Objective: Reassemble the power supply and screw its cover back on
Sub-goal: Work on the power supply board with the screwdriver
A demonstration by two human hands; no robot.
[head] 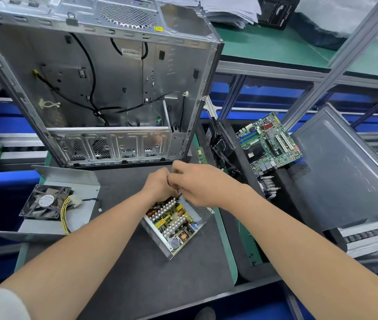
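Left hand (158, 186) and right hand (198, 189) are both pinching the wires (177, 188) over the open power supply (174, 225), likely tucking them in so the cover (74, 179), lying aside, fits.

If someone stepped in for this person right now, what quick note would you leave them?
Hands: left hand and right hand both have fingers curled on the wires at the far end of the power supply.
Things: the supply lies open on the mat; its cover, with the fan on it, lies apart to the left.
Done: board sits in its box.
Left: tuck wires, fit cover, drive screws (none in view).
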